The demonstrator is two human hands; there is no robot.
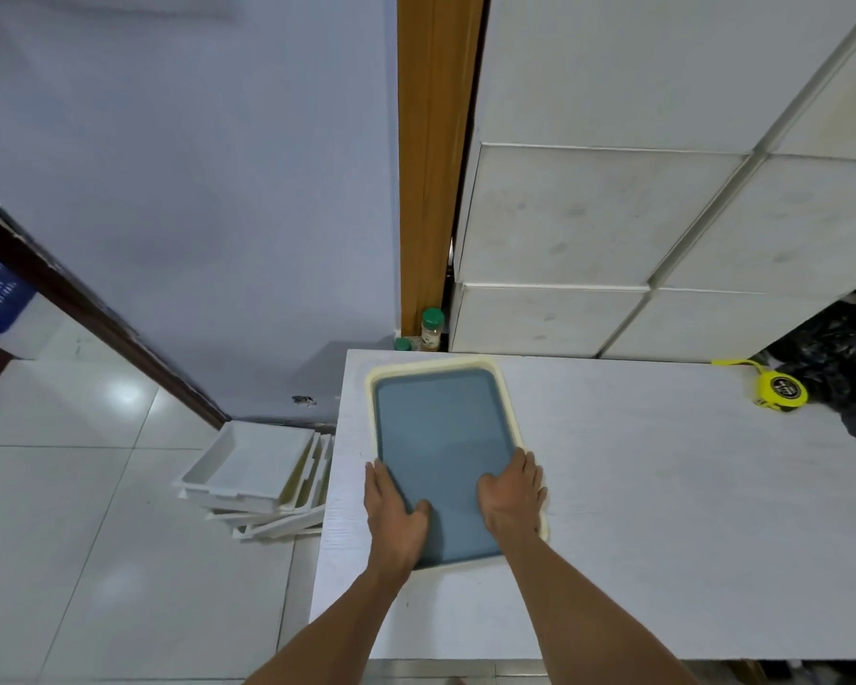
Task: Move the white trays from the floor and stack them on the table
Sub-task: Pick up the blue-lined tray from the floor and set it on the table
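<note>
Left hand (395, 514): clasps the near left edge of the tray, thumb lying inside on the floor panel, fingers wrapped over the outer rim.
Right hand (514, 496): clasps the near right edge likewise, fingers spread over the rim and corner.
Held item: shallow rectangular plastic tray, cream-white rim with blue-grey floor (441, 437). It lies flat on the white table top (663, 511), near the left edge, open side up. Long axis runs away from the person toward the wall, skewed slightly anticlockwise against the table edge; the far short end faces the tiled wall.
Step in hand, as judged: seating this tray as the base of the stack. Advice: square it to the table edge and keep it clear of the overhang before letting go, so later trays nest evenly.
Remaining stock: several white rectangular plastic trays (255, 469), fanned and leaning, on the tiled floor just left of the table.
Other: yellow tape measure (782, 390), far right of table.
</note>
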